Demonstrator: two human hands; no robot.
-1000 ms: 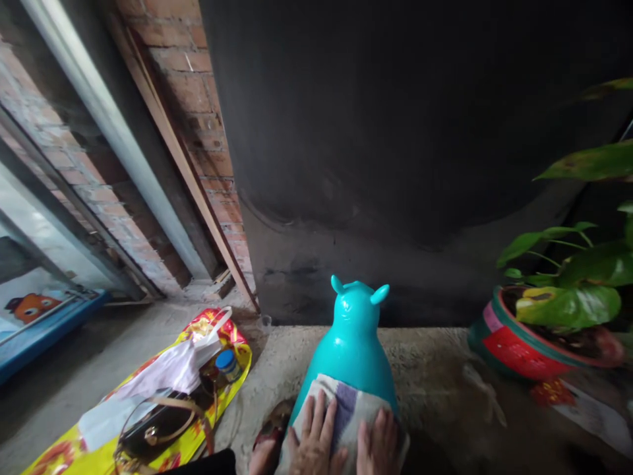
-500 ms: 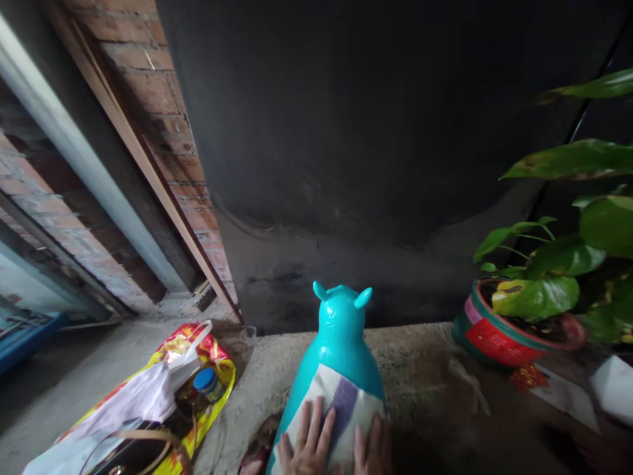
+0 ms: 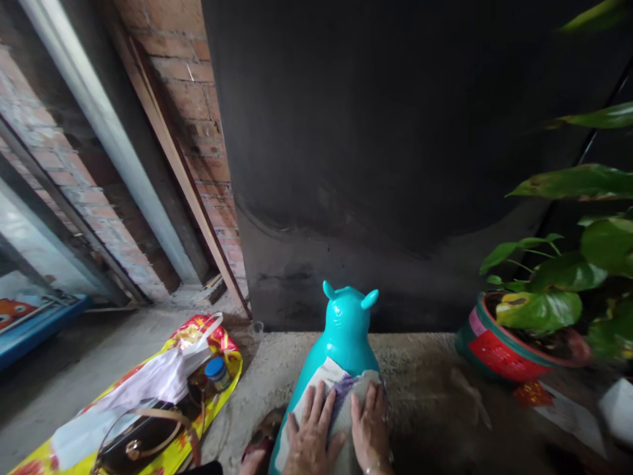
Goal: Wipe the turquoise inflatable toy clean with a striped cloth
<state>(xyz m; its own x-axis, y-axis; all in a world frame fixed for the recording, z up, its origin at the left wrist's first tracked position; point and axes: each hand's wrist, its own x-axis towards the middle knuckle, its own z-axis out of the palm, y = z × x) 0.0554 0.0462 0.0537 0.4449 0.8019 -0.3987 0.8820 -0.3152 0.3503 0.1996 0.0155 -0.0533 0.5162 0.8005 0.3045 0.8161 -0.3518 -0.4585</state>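
Note:
In front of me stands a glossy turquoise animal-shaped toy (image 3: 347, 323) with two small ears, its head toward the dark panel. A white cloth with a purple stripe (image 3: 324, 371) lies over its back, wrinkled near the neck. My left hand (image 3: 310, 429) rests flat on the cloth, fingers spread. Beside it, my right hand (image 3: 368, 422) also presses flat on the cloth, fingers stretched forward. The lower part of the toy is hidden by the cloth and my hands.
At left, a yellow and red bag (image 3: 225, 389) lies under a dark handbag (image 3: 136, 439), pale cloth (image 3: 158, 376) and a blue-lidded jar (image 3: 216, 375). A potted plant (image 3: 514, 356) stands right. A large black panel (image 3: 386, 165) closes off the front, beside a brick wall (image 3: 190, 99).
Both hands have slid forward along the toy's back, and the cloth has bunched near the neck. The camera view has shifted a little, so the surroundings appear further right.

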